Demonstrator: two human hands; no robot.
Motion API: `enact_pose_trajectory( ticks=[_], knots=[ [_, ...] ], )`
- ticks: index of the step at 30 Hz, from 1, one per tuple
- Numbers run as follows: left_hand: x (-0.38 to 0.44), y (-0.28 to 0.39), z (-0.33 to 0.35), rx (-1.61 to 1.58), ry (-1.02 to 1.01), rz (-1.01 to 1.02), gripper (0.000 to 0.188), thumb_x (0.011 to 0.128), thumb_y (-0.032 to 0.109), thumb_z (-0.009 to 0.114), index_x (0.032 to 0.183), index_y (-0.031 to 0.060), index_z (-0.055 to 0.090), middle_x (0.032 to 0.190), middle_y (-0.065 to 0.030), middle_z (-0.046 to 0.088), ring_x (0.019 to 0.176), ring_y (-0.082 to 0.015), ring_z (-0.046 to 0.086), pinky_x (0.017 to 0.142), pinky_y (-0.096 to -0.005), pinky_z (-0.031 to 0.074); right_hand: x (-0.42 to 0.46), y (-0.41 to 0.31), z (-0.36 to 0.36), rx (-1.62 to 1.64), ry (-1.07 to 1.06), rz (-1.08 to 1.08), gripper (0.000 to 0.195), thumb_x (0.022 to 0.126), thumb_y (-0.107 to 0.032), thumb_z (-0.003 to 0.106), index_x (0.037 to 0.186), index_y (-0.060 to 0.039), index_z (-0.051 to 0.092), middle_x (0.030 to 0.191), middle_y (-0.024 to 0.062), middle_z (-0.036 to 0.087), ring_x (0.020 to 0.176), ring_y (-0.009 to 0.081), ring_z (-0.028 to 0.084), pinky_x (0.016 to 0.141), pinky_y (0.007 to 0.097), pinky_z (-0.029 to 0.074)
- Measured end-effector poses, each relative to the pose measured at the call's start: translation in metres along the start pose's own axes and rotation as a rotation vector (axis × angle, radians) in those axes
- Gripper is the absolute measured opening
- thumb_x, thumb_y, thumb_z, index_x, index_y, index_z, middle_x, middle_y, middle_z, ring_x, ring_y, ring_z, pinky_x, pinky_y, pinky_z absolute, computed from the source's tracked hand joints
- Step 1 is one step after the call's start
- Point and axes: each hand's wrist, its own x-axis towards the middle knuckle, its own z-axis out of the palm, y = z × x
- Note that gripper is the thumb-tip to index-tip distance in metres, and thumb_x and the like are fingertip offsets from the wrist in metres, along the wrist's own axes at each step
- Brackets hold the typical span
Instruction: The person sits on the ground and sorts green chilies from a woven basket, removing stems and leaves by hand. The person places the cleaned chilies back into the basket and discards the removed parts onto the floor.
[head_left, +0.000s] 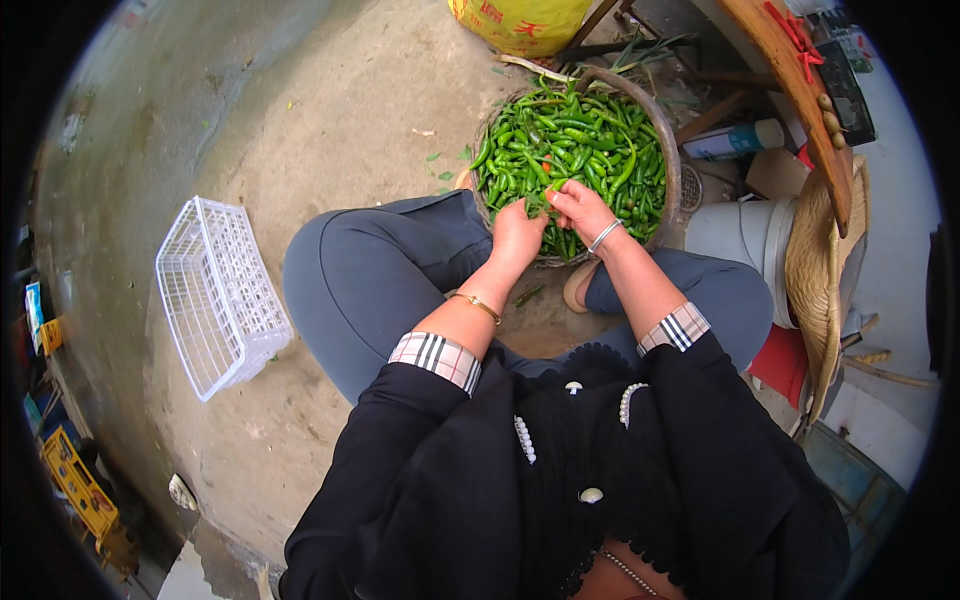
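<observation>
A round woven basket (673, 172) full of green chili peppers (577, 139) stands between my knees. A spot of orange-red shows among them. Over the near part of the heap, my left hand (519, 231) is closed around a green leafy piece (535, 203); its fingertips are partly hidden. Close beside it, my right hand (583, 211) pinches a small green chili pepper (558, 184) between thumb and fingers. The two hands nearly meet at the leafy piece.
A white plastic crate (251, 300) lies left of my knee on the concrete floor. Beyond the chili basket sits a yellow sack (525, 26) bearing writing. At right are a wooden tabletop (814, 97), a white bucket (739, 240) and a woven straw piece (817, 277). Leaf scraps (445, 176) dot the floor.
</observation>
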Motion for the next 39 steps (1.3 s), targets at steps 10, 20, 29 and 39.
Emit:
enact_pose_trajectory(
  ticks=[10, 20, 29, 39],
  knots=[
    [0.0, 0.005, 0.0, -0.064, -0.233, 0.171, 0.014, 0.074, -0.004, 0.051, 0.084, 0.0005, 0.06, 0.078, -0.006, 0.061, 0.071, -0.0118, 0.057, 0.066, -0.0245, 0.045, -0.005, -0.017, -0.011, 0.214, -0.107, 0.261, 0.02, 0.084, -0.026, 0.052, 0.074, -0.0093, 0.05, 0.057, -0.0017, 0.046, 0.043, 0.0082, 0.041, 0.044, 0.0246, 0.038],
    [0.011, -0.026, 0.009, -0.046, -0.05, -0.016, 0.029, 0.072, 0.015, 0.059, 0.095, -0.0023, 0.054, 0.087, -0.0176, 0.059, 0.083, -0.0284, 0.055, 0.074, -0.0343, 0.043, 0.046, -0.051, -0.017, -1.457, 0.354, -0.229, 0.03, 0.076, -0.033, 0.057, 0.086, -0.0039, 0.058, 0.085, 0.0172, 0.06, 0.078, 0.0327, 0.057, 0.07, 0.0401, 0.045],
    [0.01, -0.024, 0.005, 0.051, -0.092, -0.116, 0.031, 0.07, 0.017, 0.058, 0.093, -0.0043, 0.053, 0.085, -0.0254, 0.058, 0.086, -0.0392, 0.054, 0.078, -0.0412, 0.042, 0.097, -0.015, 0.031, -1.714, -0.009, -0.641, 0.013, 0.077, -0.017, 0.048, 0.081, -0.0117, 0.058, 0.081, 0.0095, 0.057, 0.078, 0.0291, 0.057, 0.068, 0.04, 0.045],
    [0.001, 0.008, -0.005, -0.728, 0.002, -0.327, 0.008, 0.081, 0.012, 0.052, 0.08, 0.005, 0.056, 0.065, -0.0001, 0.052, 0.05, -0.01, 0.045, 0.042, -0.0225, 0.035, 0.004, -0.018, 0.006, -0.673, 0.26, -0.535, 0.005, 0.071, -0.005, 0.058, 0.077, -0.0052, 0.057, 0.068, 0.0082, 0.056, 0.059, 0.02, 0.055, 0.056, 0.0282, 0.045]
  ],
)
